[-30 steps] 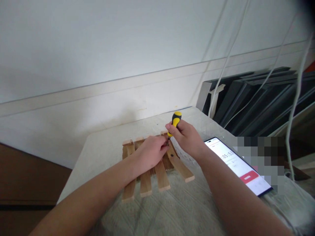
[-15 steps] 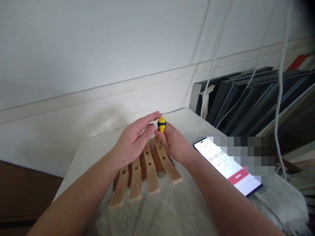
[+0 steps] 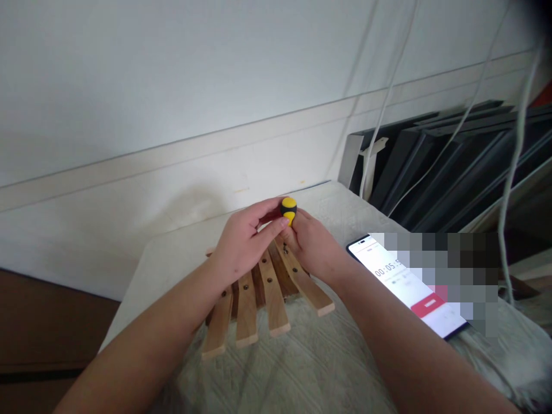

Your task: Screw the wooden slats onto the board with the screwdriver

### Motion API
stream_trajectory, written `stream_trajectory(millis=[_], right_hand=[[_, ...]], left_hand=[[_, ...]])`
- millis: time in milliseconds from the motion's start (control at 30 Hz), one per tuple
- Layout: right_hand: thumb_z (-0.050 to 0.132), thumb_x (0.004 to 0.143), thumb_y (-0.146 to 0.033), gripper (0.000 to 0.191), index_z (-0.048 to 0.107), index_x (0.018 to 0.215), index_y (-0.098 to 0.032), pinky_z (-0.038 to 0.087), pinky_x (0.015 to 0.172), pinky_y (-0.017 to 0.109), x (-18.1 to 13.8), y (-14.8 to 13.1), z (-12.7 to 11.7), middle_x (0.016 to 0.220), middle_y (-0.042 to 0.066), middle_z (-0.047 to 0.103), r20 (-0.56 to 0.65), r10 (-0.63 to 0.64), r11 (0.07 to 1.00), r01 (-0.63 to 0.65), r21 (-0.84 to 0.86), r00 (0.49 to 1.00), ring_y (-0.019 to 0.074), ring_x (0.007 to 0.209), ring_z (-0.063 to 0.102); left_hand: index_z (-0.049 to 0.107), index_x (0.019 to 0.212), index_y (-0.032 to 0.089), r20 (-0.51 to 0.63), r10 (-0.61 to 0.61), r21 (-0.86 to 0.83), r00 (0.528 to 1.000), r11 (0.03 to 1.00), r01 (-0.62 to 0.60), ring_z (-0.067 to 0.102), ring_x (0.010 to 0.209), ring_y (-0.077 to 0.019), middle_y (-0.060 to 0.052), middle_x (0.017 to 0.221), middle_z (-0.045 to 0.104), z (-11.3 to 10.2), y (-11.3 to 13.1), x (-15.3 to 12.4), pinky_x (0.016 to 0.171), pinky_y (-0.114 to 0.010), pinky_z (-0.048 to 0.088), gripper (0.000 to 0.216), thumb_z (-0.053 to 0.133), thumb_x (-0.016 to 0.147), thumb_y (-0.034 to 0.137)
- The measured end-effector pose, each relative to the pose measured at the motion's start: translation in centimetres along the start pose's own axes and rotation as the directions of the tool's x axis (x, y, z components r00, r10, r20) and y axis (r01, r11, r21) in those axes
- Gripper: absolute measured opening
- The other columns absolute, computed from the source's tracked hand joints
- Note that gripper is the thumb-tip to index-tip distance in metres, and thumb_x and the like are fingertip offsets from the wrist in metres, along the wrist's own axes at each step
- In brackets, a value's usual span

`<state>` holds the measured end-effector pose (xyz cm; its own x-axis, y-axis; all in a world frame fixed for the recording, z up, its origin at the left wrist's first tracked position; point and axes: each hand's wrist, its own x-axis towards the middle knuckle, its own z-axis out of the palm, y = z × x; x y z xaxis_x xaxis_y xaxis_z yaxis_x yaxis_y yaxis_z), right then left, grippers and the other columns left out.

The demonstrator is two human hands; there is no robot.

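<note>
A screwdriver [image 3: 288, 204] with a yellow and black handle stands roughly upright over the far end of the rightmost wooden slat [image 3: 308, 286]. Wrapped around its lower handle is my right hand [image 3: 313, 241]. My left hand [image 3: 244, 236] has its thumb and fingers closed on the handle from the left. The screwdriver's shaft and tip are hidden by my hands. Several pale slats with dark screws lie side by side across a darker brown wooden piece [image 3: 282, 276], partly covered by my left hand.
A phone [image 3: 425, 299] showing a running timer lies right of my right forearm on the cloth-covered surface [image 3: 302, 362]. White cables [image 3: 515, 161] hang at the right. Dark panels [image 3: 431, 167] lean by the white wall [image 3: 172, 75].
My left hand's fingers have closed in onto the screwdriver handle, where they were apart from it before. The whole view has shifted slightly.
</note>
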<state>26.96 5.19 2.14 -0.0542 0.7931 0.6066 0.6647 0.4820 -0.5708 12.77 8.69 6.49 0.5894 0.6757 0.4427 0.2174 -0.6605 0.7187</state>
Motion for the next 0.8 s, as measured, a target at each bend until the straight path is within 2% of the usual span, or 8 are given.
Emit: stream_trajectory(millis=[100,200,333,400,467,500,633,800], right_hand=[[0.036,0.097,-0.033,0.028,0.056,0.090,-0.014,0.046,0.076,0.036,0.0,-0.1,0.0,0.091,0.012,0.062,0.015,0.033,0.999,-0.033,-0.012,0.999,0.0217,0.082,0.057],[0.036,0.097,-0.037,0.030,0.054,0.083,-0.017,0.045,0.071,0.035,-0.1,-0.3,0.0,0.088,0.011,0.060,0.034,0.041,0.999,-0.040,-0.014,0.999,0.0203,0.076,0.055],[0.034,0.097,-0.042,0.036,0.055,0.083,-0.016,0.045,0.074,0.036,-0.2,-0.4,-0.3,0.086,0.011,0.059,0.008,0.080,0.997,-0.080,-0.012,0.997,0.0210,0.077,0.056],[0.034,0.096,-0.042,0.037,0.057,0.084,-0.016,0.045,0.074,0.036,-0.2,-0.4,-0.6,0.086,0.011,0.059,0.013,0.097,0.995,-0.097,-0.004,0.995,0.0209,0.078,0.056],[0.034,0.096,-0.042,0.036,0.057,0.085,-0.016,0.045,0.074,0.036,-0.2,-0.4,-0.8,0.086,0.011,0.060,0.027,0.096,0.995,-0.096,0.003,0.995,0.0206,0.078,0.056],[0.034,0.096,-0.042,0.036,0.057,0.085,-0.017,0.045,0.074,0.036,-0.2,-0.4,-0.8,0.086,0.010,0.060,0.032,0.096,0.995,-0.096,0.005,0.995,0.0205,0.078,0.056],[0.033,0.096,-0.043,0.037,0.057,0.085,-0.016,0.045,0.075,0.035,-0.1,-0.4,-0.9,0.086,0.010,0.060,0.036,0.105,0.994,-0.105,0.007,0.994,0.0202,0.078,0.056],[0.034,0.096,-0.042,0.038,0.057,0.084,-0.015,0.045,0.074,0.036,-0.1,-0.2,-1.1,0.086,0.011,0.061,0.040,0.119,0.993,-0.119,-0.012,0.992,0.0207,0.077,0.057]], left_hand=[[0.066,0.099,0.013,-0.021,-0.110,0.260,0.994,0.959,0.111,0.066,0.074,-0.0156,-0.006,0.085,0.071,-0.3,1.6,-0.5,0.067,-0.024,0.052,0.031,0.052,0.089,0.039],[0.064,0.072,0.014,0.091,-0.253,0.528,0.963,0.833,0.169,0.057,0.051,-0.0123,-0.003,0.059,0.063,-0.8,3.4,-1.2,0.051,-0.022,0.043,0.041,0.038,0.094,0.037],[0.060,0.062,0.016,0.276,-0.393,0.595,0.877,0.787,0.165,0.051,0.042,-0.0102,-0.001,0.051,0.058,-1.2,3.7,-1.2,0.046,-0.021,0.036,0.036,0.037,0.090,0.025],[0.062,0.066,0.016,0.340,-0.486,0.592,0.805,0.776,0.219,0.052,0.039,-0.0110,0.000,0.051,0.059,-1.1,3.1,-1.0,0.044,-0.021,0.036,0.035,0.035,0.088,0.022],[0.065,0.076,0.016,0.377,-0.529,0.577,0.761,0.776,0.254,0.051,0.037,-0.0113,0.000,0.051,0.060,-0.8,2.5,-0.8,0.042,-0.021,0.035,0.035,0.032,0.087,0.020],[0.067,0.080,0.016,0.390,-0.518,0.570,0.761,0.785,0.243,0.051,0.037,-0.0111,0.000,0.052,0.060,-0.7,2.2,-0.8,0.042,-0.021,0.035,0.036,0.032,0.086,0.019],[0.068,0.076,0.017,0.400,-0.396,0.564,0.826,0.817,0.119,0.052,0.041,-0.0106,0.000,0.050,0.059,-0.3,1.7,-0.9,0.049,-0.021,0.039,0.037,0.033,0.086,0.016],[0.069,0.077,0.017,0.365,-0.381,0.607,0.850,0.789,0.093,0.053,0.045,-0.0119,-0.001,0.053,0.061,-0.2,1.7,-0.9,0.053,-0.023,0.040,0.035,0.035,0.087,0.017]])
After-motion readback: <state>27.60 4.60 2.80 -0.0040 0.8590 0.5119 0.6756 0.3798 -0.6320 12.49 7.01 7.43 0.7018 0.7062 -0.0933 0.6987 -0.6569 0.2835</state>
